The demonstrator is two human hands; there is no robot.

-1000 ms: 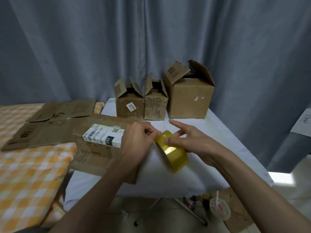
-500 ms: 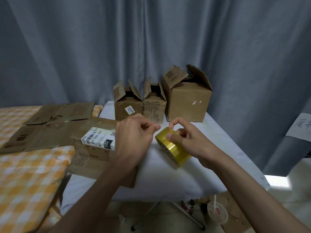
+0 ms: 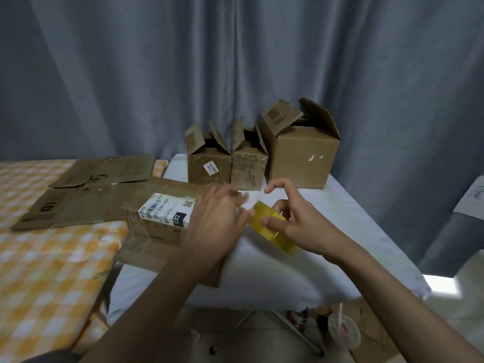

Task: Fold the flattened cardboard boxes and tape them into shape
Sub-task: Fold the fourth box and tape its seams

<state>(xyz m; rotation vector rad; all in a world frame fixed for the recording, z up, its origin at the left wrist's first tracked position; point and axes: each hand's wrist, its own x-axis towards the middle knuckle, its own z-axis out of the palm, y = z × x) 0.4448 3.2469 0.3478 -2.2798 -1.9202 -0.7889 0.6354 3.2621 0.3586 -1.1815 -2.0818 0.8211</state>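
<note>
R hand (image 3: 301, 221) grips yellow tape roll (image 3: 271, 229) above white table (image 3: 366, 231), thumb on its face, index raised; roll's far side hidden | L hand (image 3: 217, 221) just left of roll, fingertips motion-blurred; grip: can't tell | labelled box (image 3: 159, 221) partly behind L hand | 3 folded boxes (image 3: 301, 153) at back, flaps up | flat cardboard (image 3: 86, 195) on checked cloth (image 3: 39, 271)

Pleated grey-blue fabric curtain (image 3: 235, 74) spans the backdrop, 9 to 3 o'clock. White-covered folding table (image 3: 366, 231) at centre. Orange-and-white checked cloth surface (image 3: 52, 271) at 8 o'clock. Bright light patch on pale floor (image 3: 442, 284) at 4 o'clock.
</note>
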